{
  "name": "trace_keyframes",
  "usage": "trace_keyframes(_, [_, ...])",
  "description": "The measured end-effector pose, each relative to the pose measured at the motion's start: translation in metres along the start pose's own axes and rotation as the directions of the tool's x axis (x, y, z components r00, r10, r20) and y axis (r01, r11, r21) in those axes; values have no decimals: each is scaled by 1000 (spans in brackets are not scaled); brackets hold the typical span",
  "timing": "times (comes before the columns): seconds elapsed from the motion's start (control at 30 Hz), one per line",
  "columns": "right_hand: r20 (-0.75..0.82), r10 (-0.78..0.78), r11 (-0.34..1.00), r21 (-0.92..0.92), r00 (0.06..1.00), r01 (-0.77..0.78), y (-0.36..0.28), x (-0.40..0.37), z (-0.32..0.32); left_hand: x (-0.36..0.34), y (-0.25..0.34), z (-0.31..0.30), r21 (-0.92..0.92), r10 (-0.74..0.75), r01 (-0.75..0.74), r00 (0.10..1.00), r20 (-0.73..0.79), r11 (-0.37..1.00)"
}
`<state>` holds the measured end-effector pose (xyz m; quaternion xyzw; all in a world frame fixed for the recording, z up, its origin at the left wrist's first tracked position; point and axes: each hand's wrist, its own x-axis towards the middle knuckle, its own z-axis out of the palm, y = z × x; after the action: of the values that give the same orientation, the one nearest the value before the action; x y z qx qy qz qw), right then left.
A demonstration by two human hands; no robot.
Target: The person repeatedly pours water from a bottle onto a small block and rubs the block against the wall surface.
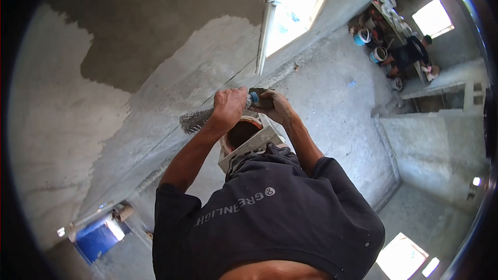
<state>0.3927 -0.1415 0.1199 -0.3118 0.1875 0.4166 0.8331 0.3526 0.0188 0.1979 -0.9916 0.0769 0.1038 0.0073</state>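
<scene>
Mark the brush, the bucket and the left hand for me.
brush (194, 121): head view, on the grey bristle end.
bucket (255, 120): head view, on the orange rim.
left hand (228, 106): head view, on the back of the hand.

The person wears a dark navy short-sleeved T-shirt (290, 223), loose and creased across the front. Pale grey capital lettering (233, 208) reading GREENLIGH, as far as it shows, runs across it upside down, with a small round pale logo (269, 192) at its right end. The left sleeve (174, 202) and the right sleeve (334, 173) end above the elbows. Forearms are bare. The left hand (229, 105) and the right hand (277, 108) are bare too, the right one smeared with grey dirt.
</scene>
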Motion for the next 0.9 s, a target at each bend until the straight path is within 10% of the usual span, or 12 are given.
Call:
trace_keyframes(0.17, [23, -58, 986, 156, 998, 54, -10, 0, -26, 5, 5, -7, -70, 64, -62, 998, 23, 996])
trace_keyframes(0.27, [-45, -54, 975, 213, 997, 63, -20, -16, -30, -7, 1, -5, -100, 139, -183, 931, -337, 978])
trace_keyframes(0.33, [125, -211, 976, -20, 969, 215, -29, -29, -38, -10, 0, -22, -396, 0, -62, 988, -156, 916])
trace_keyframes(0.4, [82, -271, 905, -318, 959, 282, -41, -41, -63, -11, -22, 46, -309, 55, -268, 830, -556, 912])
trace_keyframes(0.47, [72, -412, 813, -420, 908, 402, -45, -33, -131, -20, -26, 15, -789, -63, -141, 973, -222, 598])
trace_keyframes(0.53, [41, -779, 417, -712, 626, 565, -44, -8, -215, -39, -28, 18, -827, -243, -38, 947, -209, 561])
trace_keyframes(0.67, [-332, -728, 682, -269, 599, 680, -65, -24, -268, -73, -42, 45, -835, -364, -23, 893, -264, 549])
trace_keyframes(0.77, [-459, -665, 713, -626, 589, 317, -66, -14, -341, -100, -48, 56, -876, -519, 64, 825, -224, 478])
trace_keyframes(0.83, [-586, -334, 942, -219, 738, 252, -68, 12, -387, -115, -49, 64, -887, -640, 178, 752, -157, 427])
trace_keyframes(0.9, [-462, -576, 789, -531, 675, 310, -59, 20, -343, -130, -51, 82, -879, -733, 215, 651, -196, 425])
